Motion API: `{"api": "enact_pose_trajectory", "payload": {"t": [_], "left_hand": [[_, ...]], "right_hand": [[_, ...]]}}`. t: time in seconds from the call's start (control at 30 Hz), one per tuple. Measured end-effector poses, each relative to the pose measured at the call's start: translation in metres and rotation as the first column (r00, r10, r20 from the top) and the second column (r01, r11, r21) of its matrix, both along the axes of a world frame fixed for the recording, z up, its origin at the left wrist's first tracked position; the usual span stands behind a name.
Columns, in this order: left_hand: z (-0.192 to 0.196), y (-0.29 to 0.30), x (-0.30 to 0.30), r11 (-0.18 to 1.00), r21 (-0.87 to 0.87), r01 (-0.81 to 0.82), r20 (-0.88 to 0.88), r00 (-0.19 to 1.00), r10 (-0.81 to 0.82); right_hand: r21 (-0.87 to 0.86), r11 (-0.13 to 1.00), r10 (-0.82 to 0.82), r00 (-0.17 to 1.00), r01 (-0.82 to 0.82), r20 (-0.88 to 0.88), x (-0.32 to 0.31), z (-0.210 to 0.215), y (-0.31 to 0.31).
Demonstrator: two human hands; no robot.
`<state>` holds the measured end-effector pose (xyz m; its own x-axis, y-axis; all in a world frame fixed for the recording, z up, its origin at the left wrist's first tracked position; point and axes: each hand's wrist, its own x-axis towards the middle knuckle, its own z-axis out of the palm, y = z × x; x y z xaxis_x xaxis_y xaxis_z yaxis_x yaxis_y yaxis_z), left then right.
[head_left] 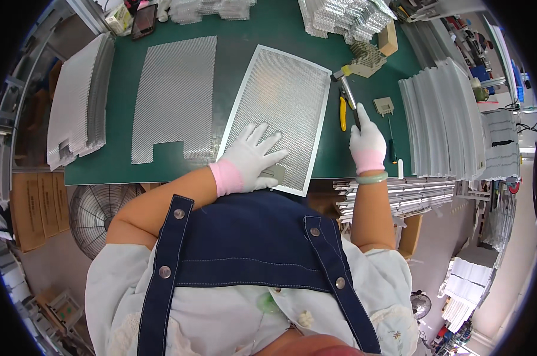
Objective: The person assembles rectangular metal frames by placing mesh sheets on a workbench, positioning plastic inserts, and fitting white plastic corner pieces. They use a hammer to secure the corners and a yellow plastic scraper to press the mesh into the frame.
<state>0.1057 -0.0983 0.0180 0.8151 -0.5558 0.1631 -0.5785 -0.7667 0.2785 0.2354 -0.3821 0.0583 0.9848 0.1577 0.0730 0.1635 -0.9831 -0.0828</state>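
My left hand, in a white glove with a pink cuff, lies with fingers spread on a silver mesh filter panel in a pale metal frame. Beside its thumb a small grey plastic piece sits at the panel's near edge, partly covered by the hand. To the right of the panel, my right hand, gloved alike, is closed round the handle of a hammer, its index finger stretched along the shaft. The hammer's head, with a yellow end, points away from me near the panel's far right corner. Yellow-handled pliers lie just left of the hammer.
A loose mesh sheet with a notch lies left on the green table. Stacked sheets stand far left, stacked panels right. A screwdriver, a grey plastic piece and a pile of grey pieces lie right.
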Motion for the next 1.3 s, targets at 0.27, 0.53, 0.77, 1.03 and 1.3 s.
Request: {"api": "enact_pose_trajectory", "payload": {"t": [0.27,0.53,0.77,1.03,1.3], "left_hand": [[-0.001,0.002,0.001,1.0,-0.023,0.007,-0.001,1.0,-0.007],[-0.001,0.002,0.002,1.0,-0.024,0.001,-0.014,1.0,-0.001],[-0.002,0.004,0.002,0.996,-0.088,0.005,-0.006,1.0,-0.006],[0.018,0.034,-0.005,0.771,-0.467,-0.434,-0.24,0.901,0.362],[0.065,0.052,0.013,0.405,-0.597,-0.693,-0.776,0.626,-0.072]], "right_hand": [[-0.045,0.998,0.056,0.989,-0.05,0.138,0.03,-0.006,0.004],[-0.045,0.997,0.068,0.994,-0.064,0.088,0.036,-0.013,0.003],[0.36,0.932,-0.074,0.993,0.036,0.092,0.034,-0.017,-0.012],[0.346,0.937,0.043,0.999,-0.046,0.016,-0.039,-0.004,-0.029],[0.687,0.344,0.31,0.614,0.64,-0.726,-0.144,-0.006,0.01]]}}
